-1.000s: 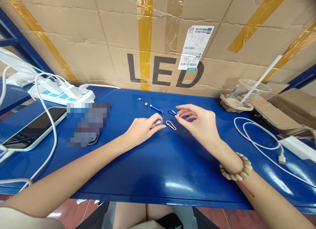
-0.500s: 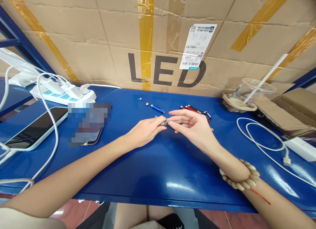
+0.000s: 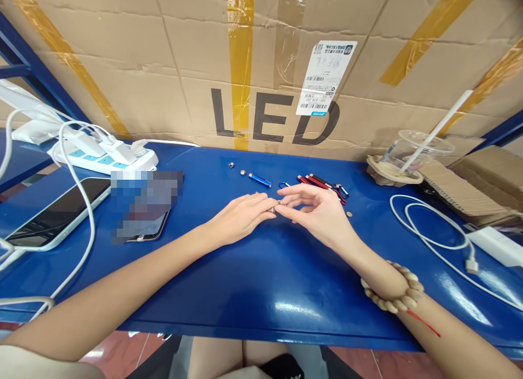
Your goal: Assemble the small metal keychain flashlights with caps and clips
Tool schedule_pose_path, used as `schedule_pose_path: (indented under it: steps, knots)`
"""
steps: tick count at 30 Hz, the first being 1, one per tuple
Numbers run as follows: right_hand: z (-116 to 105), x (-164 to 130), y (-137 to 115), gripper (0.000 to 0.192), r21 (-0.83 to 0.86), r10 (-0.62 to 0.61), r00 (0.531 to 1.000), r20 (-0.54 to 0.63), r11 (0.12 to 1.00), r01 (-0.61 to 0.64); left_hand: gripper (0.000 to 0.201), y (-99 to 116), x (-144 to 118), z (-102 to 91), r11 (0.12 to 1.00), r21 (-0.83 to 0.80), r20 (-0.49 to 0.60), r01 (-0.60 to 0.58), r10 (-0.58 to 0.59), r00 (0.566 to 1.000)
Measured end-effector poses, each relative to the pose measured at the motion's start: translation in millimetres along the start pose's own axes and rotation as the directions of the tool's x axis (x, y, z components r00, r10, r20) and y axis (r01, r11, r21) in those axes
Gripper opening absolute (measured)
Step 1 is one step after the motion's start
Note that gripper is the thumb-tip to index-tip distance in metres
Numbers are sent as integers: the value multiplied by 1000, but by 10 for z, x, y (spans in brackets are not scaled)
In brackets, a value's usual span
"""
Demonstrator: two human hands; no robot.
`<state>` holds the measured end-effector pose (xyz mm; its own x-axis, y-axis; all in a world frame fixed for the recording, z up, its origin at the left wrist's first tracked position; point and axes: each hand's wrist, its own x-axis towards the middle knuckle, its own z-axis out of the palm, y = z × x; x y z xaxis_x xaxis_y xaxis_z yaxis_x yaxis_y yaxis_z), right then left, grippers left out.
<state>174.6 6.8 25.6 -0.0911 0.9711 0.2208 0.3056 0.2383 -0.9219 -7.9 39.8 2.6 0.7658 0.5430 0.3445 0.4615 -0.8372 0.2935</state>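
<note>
Cardboard (image 3: 163, 68) printed with LED stands as a wall beyond both hands, and the blue bench (image 3: 253, 270) runs under them. Left of the left hand (image 3: 239, 218) lie a phone (image 3: 53, 210) and a power strip (image 3: 106, 156); right of the right hand (image 3: 316, 210) sit a plastic cup (image 3: 412, 150) and a white cable (image 3: 433, 237). Just beyond the fingertips lie a blue tube (image 3: 260, 179) and red tubes (image 3: 321, 182). Both hands pinch one small silver piece (image 3: 272, 208) between them, left fingers curled around it, right thumb and forefinger closed on its end. What the piece is cannot be made out. Done well, I judge, this wants wrists resting on the bench, a light grip, and the piece kept low so it cannot roll off.
</note>
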Motion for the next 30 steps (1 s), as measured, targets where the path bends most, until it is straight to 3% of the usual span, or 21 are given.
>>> schedule_pose_path:
  steps: [9,13,18,21,24,27,30]
  knots:
    - [-51,18,-29,33,207,125,992,11,970,-125,25,34,10,-17,999,-22,-36,34,-35,999]
    - [-39,10,-24,30,89,51,998,-23,995,-48,25,45,12,-30,998,-32,-24,52,-53,998]
    - [-18,-10,-9,27,-184,-94,994,-55,979,83,26,51,15,-39,998,-27,-25,55,-56,998]
    - [-51,-9,-10,26,-509,-241,966,-91,845,162,25,48,10,-32,999,-20,-36,43,-44,998]
    - [-133,13,8,20,-802,-335,942,-19,567,185,26,44,4,-25,999,-19,-42,43,-44,998]
    - [-227,45,68,13,-909,-284,959,24,392,139,27,43,3,-27,998,-26,-50,57,-58,997]
    - [-276,67,142,15,-939,-214,976,35,328,105,27,45,7,-31,997,-31,-50,70,-72,996]
